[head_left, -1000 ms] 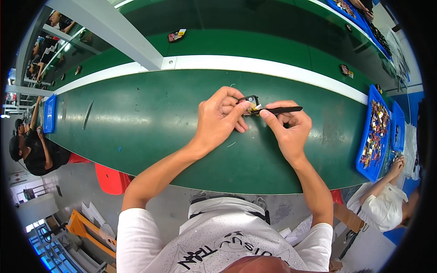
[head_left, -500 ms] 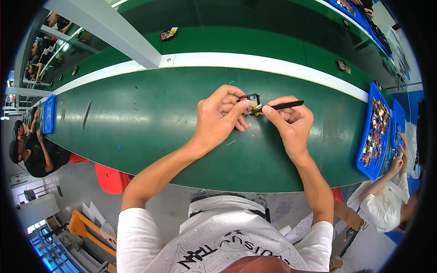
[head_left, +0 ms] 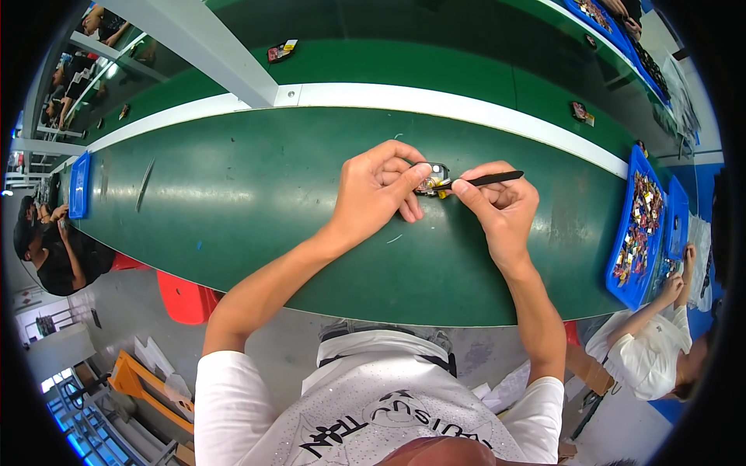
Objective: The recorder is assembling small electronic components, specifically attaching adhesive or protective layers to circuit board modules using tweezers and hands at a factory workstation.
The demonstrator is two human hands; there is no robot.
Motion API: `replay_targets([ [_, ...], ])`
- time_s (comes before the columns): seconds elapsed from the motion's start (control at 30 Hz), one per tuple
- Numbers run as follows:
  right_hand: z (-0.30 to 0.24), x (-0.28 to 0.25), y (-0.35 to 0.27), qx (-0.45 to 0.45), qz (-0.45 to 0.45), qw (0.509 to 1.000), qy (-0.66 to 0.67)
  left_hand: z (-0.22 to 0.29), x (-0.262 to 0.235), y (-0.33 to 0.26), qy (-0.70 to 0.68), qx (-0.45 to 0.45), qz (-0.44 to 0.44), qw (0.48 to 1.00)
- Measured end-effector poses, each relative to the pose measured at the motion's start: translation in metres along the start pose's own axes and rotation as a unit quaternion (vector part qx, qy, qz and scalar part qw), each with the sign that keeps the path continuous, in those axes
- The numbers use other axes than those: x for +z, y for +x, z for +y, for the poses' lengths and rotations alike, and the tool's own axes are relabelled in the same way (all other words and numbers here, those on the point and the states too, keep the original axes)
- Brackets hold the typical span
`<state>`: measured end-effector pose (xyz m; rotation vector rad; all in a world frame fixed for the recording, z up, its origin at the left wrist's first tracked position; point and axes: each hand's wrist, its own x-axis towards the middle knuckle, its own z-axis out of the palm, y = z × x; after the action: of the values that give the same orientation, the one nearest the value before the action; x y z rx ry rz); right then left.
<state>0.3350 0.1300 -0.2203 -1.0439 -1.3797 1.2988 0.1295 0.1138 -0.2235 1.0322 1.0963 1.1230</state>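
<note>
At the far left, a person in black (head_left: 66,260) was beside the left end of the green worktop (head_left: 272,194), where a blue tray (head_left: 79,186) lay at the far left corner. A thin grey strip (head_left: 144,185) lay in from that tray, and a red stool (head_left: 185,297) stood just off the near edge. Past the far edge, beyond a white rail (head_left: 350,95), a small dark part (head_left: 282,52) with a pale label rested on a green belt (head_left: 404,66).

Over the middle of the worktop, nearer its far edge, the left hand (head_left: 374,186) was partly curled, thumb and fingers pinching the left side of a small black-framed device (head_left: 437,175). The right hand (head_left: 501,202) was closed, thumb against fingers, around a slim black tool (head_left: 497,179) whose tip pointed left and met the device.

At the right end, a larger blue tray (head_left: 628,295) full of small multicoloured pieces (head_left: 643,221) stretched between the far and near corners; a second blue tray (head_left: 678,203) lay just beyond it, near a person in white (head_left: 653,353).
</note>
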Motion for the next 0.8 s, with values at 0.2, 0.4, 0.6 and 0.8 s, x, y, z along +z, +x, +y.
replay_targets([
  [0.2,-0.0004,0.0047,-0.0035,-0.065,0.023,0.998,-0.012,-0.0001,-0.0053,0.0031,-0.033,-0.019,-0.040,0.998],
  [0.4,0.0038,0.0058,-0.0065,-0.135,0.040,0.987,-0.076,0.0007,-0.0028,0.0020,-0.042,-0.032,-0.041,0.998],
  [0.6,0.0048,0.0068,-0.0048,-0.169,0.040,0.980,-0.102,-0.0016,-0.0040,0.0018,-0.055,-0.012,-0.037,0.998],
  [0.8,0.0047,0.0056,-0.0046,-0.159,0.039,0.981,-0.101,-0.0001,-0.0041,0.0022,-0.067,-0.017,-0.036,0.997],
])
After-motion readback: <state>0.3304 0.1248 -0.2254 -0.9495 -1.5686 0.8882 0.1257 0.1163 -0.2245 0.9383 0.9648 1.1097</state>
